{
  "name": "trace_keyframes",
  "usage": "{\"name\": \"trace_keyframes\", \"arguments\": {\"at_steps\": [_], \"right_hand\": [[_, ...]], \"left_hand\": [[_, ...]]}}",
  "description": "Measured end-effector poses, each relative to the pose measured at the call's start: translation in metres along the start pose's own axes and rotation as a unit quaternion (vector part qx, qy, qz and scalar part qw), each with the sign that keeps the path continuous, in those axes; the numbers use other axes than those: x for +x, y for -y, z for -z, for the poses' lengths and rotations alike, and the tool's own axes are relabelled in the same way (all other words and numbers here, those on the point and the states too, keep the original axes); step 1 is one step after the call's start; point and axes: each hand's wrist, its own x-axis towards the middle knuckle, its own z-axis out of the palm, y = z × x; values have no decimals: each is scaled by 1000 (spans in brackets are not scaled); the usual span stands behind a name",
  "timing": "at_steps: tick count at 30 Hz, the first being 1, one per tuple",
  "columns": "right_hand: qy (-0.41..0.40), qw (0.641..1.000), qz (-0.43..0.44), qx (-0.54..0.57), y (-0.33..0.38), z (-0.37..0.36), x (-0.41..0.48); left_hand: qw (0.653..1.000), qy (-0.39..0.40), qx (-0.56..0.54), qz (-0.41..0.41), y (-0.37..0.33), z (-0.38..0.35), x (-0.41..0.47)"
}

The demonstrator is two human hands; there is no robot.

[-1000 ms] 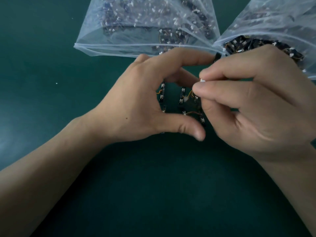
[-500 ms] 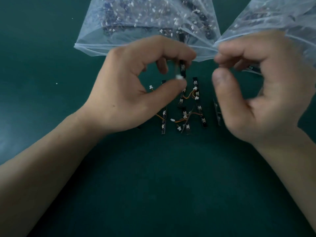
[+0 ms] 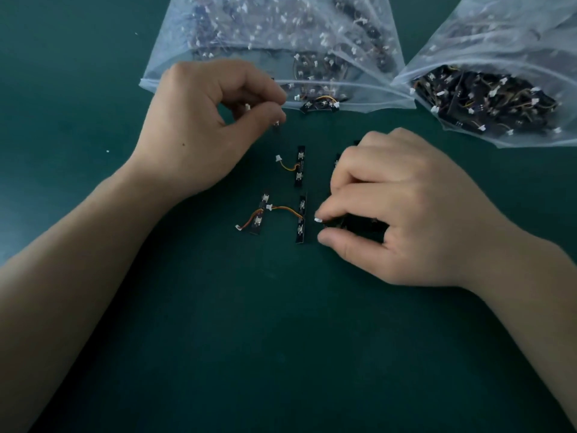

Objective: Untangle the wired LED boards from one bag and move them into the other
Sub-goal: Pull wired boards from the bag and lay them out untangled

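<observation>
Opening at ten o'clock: pinching a thin black wired LED board (image 3: 276, 126) between thumb and forefinger of the left hand (image 3: 199, 126), other fingers curled. Spotting at twelve a clear plastic zip bag (image 3: 249, 32) crammed with tangled boards. Counting three separated boards (image 3: 300, 165) lying dead centre on the dark green table (image 3: 281, 339). Nipping a white plug (image 3: 318, 219) at three o'clock with the curled right hand (image 3: 406, 207). Noting at two a second clear bag (image 3: 515, 42), also well filled. Judging plenty left: loose boards not yet bagged.
</observation>
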Motion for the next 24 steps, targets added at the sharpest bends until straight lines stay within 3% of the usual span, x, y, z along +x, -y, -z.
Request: {"name": "trace_keyframes", "arguments": {"at_steps": [7,13,18,24], "right_hand": [[-85,994,-9,68,-4,-3,-4],[-190,973,-118,59,-42,12,-11],[-164,961,-211,74,-66,15,-18],[-122,958,-225,132,-71,13,-19]], "left_hand": [[1000,4,3,27,8,-1,1],[998,46,-11,35,11,5,0],[996,80,-5,24,14,9,-1],[991,132,-14,-1,16,14,0]]}}
